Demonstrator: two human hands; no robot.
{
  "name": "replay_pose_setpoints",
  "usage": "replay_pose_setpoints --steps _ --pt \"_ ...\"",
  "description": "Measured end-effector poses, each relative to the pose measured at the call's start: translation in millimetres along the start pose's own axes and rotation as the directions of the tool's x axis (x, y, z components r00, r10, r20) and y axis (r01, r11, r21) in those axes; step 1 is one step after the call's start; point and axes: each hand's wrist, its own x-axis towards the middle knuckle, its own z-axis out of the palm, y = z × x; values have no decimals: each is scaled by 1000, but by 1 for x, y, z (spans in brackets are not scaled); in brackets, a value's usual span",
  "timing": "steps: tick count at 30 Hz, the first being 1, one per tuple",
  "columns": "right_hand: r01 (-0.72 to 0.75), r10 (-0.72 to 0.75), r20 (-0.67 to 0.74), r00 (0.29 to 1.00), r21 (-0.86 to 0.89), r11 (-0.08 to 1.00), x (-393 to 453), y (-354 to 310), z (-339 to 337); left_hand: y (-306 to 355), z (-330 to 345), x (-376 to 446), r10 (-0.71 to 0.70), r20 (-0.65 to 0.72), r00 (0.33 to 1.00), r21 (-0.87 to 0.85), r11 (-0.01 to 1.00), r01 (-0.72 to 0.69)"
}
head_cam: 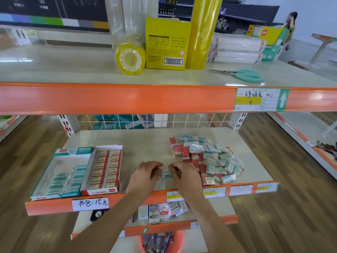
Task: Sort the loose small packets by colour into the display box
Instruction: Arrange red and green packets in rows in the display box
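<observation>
Red-labelled cardboard display box looks nearly full; the teal-labelled one left of it only partly. Both hands pinch teal-and-white small packets mid-shelf; a mixed loose pile remains right.

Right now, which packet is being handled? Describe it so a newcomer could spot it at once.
Find the middle shelf, with two display boxes at its left and a packet pile at its right. Between them, near the front edge, the left hand and right hand meet. The teal packet sits pinched between their fingers, alone and apart from the pile.
</observation>
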Motion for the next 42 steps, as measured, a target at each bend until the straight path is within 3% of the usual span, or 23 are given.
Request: replay_pose_setpoints --steps 6,16,30,42 --pt "-16 16 -11 1000 -32 999 -1 0 2 -9 4 1 42 64 997 85 995 -47" --pt "15 -13 48 999 -37 999 -4 3 -3 -12 9 1 73 4 997 101 992 -73" --pt "70 -64 113 992 -48 996 2 -1 -8 -8 3 3 57 56 997 130 989 -64" --pt "130 -124 225 966 -11 991 14 -8 -9 -12 -15 -2 199 20 980 333 923 -194"
